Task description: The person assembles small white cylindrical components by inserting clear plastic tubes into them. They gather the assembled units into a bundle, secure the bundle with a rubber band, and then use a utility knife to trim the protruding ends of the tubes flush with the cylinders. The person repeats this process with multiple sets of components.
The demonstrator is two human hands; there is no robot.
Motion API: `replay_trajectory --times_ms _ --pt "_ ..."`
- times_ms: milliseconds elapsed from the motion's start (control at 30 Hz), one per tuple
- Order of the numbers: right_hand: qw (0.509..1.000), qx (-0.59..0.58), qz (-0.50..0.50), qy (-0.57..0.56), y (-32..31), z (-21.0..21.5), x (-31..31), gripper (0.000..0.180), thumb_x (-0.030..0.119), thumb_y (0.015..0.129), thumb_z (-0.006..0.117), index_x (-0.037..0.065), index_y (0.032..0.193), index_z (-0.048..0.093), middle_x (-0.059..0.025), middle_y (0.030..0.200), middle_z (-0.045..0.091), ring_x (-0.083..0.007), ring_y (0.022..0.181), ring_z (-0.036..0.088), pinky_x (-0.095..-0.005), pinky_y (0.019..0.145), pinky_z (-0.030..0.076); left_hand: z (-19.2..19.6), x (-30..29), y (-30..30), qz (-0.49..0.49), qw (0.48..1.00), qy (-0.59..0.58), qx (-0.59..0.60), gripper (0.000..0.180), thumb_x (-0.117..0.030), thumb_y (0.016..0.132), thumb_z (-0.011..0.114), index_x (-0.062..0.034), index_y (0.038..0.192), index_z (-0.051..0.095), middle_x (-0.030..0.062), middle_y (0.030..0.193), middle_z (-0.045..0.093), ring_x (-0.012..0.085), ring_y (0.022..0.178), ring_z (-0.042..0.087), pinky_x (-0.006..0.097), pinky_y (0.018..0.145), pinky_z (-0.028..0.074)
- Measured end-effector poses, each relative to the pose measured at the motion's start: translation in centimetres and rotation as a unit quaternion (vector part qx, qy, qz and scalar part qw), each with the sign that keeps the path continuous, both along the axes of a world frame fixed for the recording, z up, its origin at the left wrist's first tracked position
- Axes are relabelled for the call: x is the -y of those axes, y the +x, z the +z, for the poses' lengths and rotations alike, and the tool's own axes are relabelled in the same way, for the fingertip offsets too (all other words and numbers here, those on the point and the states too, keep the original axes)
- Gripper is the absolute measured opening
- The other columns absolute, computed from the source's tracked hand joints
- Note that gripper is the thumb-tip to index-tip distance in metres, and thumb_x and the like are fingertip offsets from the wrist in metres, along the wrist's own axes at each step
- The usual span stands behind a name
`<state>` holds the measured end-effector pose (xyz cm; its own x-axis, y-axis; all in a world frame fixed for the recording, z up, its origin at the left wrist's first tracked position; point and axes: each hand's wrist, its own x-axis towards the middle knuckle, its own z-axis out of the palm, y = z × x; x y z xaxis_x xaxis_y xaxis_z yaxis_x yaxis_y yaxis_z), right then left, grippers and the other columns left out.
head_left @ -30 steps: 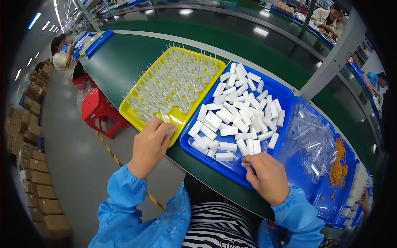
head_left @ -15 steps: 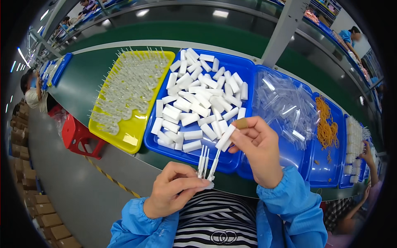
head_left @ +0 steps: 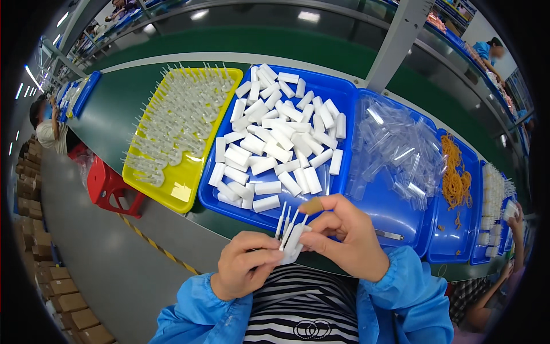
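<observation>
In front of my striped shirt, my left hand (head_left: 247,265) pinches the base of a small white plastic piece with several thin upright prongs (head_left: 285,221). At its right side a white foam-like block (head_left: 293,238) sits low along the prongs, whose tips stick out above it. My right hand (head_left: 348,239) grips this block between thumb and fingers; a tan cover wraps one fingertip. Whether the block fully surrounds a prong is hard to see. Just beyond my hands, a blue tray (head_left: 339,86) holds many loose white blocks (head_left: 277,150).
On the left, a yellow tray (head_left: 188,171) holds rows of pronged pieces. To the right are clear plastic sleeves (head_left: 395,149), a thin metal tool (head_left: 389,234) and orange rubber bands (head_left: 454,183). A red stool (head_left: 109,186) stands at left. Another person's hand (head_left: 515,221) works at far right.
My right hand has brought the white block down from above the prongs to near their base. My left hand keeps its hold, shifted slightly. The metal tool near my right hand now shows.
</observation>
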<state>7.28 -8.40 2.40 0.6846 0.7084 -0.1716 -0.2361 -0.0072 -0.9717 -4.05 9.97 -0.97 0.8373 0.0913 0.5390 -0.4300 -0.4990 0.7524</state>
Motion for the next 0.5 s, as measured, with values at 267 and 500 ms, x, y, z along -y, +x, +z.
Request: replay_trajectory --times_ms 267,500 --pt "0.741 0.654 0.055 -0.141 4.8 -1.8 -5.4 0.023 0.008 0.074 0.066 0.004 0.097 0.067 -0.0070 0.085 0.065 -0.0224 0.082 0.060 -0.0360 0.070 0.049 -1.4 -1.5 -0.9 0.185 0.981 0.063 0.005 0.037 0.011 0.068 0.077 -0.0061 0.099 0.065 0.0113 0.099 0.063 0.0241 0.085 0.063 0.032 0.073 0.051" --pt "0.596 0.739 0.146 -0.279 4.2 -2.1 -9.6 0.017 0.012 0.075 0.064 0.004 0.089 0.062 -0.0067 0.077 0.061 -0.0211 0.080 0.062 -0.0339 0.067 0.048 -1.6 -2.3 -1.0 0.180 0.981 0.070 -0.005 0.035 0.012 0.070 0.075 -0.0057 0.098 0.064 0.0108 0.098 0.062 0.0239 0.085 0.062 0.031 0.074 0.049"
